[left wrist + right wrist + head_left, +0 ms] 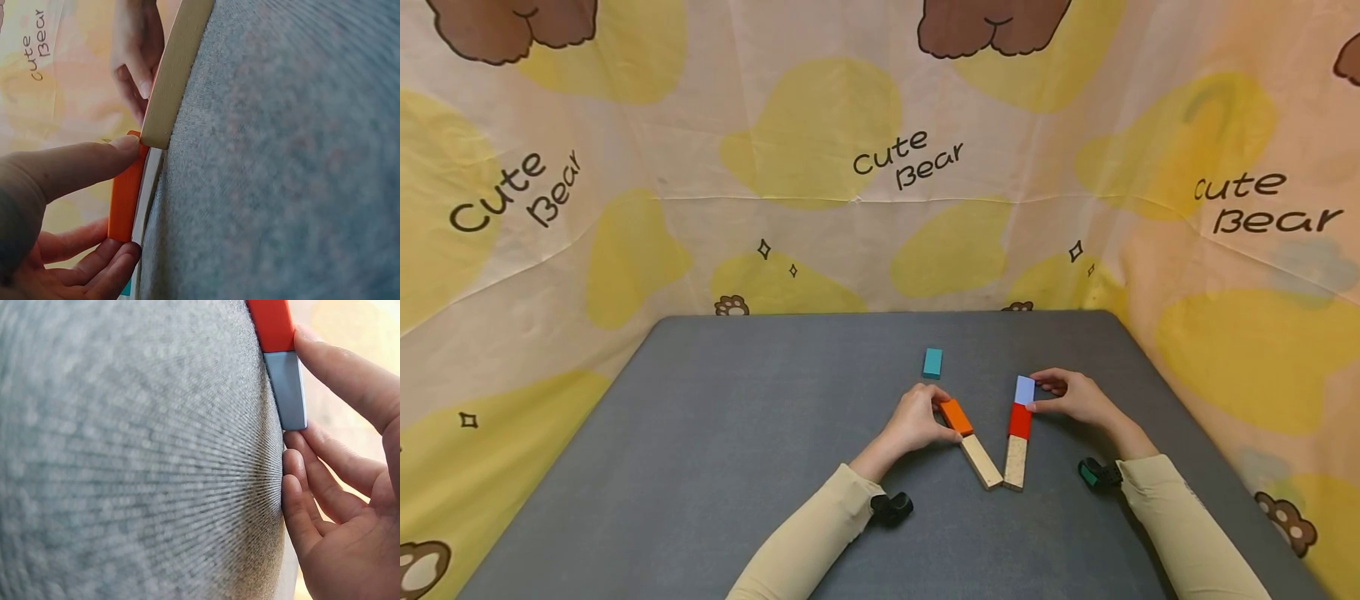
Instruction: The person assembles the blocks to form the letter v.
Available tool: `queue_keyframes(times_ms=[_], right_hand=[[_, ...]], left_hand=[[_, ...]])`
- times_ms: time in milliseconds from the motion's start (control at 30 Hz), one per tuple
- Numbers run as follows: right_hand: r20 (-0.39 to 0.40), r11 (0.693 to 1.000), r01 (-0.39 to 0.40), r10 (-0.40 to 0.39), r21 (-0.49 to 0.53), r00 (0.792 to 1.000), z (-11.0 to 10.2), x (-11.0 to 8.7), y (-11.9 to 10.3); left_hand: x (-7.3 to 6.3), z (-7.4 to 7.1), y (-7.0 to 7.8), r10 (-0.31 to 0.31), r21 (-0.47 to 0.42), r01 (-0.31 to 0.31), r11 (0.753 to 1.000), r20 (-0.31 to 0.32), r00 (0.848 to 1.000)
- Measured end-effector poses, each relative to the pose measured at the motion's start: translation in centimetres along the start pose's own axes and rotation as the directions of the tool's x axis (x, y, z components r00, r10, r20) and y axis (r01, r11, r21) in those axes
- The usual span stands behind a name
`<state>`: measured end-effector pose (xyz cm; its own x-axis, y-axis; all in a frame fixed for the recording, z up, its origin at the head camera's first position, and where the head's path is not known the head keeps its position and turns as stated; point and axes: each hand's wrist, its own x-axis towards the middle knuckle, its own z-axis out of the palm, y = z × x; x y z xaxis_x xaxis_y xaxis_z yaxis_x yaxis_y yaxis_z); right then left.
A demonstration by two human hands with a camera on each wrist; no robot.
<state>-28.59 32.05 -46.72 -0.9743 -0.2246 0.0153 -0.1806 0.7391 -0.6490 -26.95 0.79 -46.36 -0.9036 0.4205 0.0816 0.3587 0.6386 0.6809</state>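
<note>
My left hand holds an orange block by its ends, thumb at the near end and fingers at the far end. That block meets a plain wooden block, and both lie slanted in line. My right hand has its fingertips at the far end of a light blue block. Its thumb touches near the joint with the red block. Light blue, red and a second wooden block form a straight row. The two rows converge at their near ends in a V.
A teal block lies alone beyond my left hand. All blocks rest on a dark grey table. A printed cloth hangs behind and along the sides. Each wrist carries a small black camera.
</note>
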Motion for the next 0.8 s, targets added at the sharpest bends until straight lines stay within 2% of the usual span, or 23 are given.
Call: queue_keyframes(times_ms=[233, 567, 800], right_hand=[[-0.005, 1.0, 0.014, -0.014, 0.006, 1.0, -0.16, -0.14, -0.19], [-0.021, 0.999, 0.037, -0.038, -0.008, 0.999, 0.01, -0.22, -0.27], [-0.01, 1.0, 0.005, -0.005, 0.018, 1.0, -0.09, -0.24, -0.37]], left_hand=[[-0.11, -0.07, 0.12, 0.009, -0.034, -0.009, 0.999, 0.011, 1.0], [-0.02, -0.01, -0.07, 0.023, -0.03, -0.022, 0.999, 0.017, 1.0], [-0.09, 0.03, -0.03, 0.025, -0.035, -0.024, 0.999, 0.022, 0.999]])
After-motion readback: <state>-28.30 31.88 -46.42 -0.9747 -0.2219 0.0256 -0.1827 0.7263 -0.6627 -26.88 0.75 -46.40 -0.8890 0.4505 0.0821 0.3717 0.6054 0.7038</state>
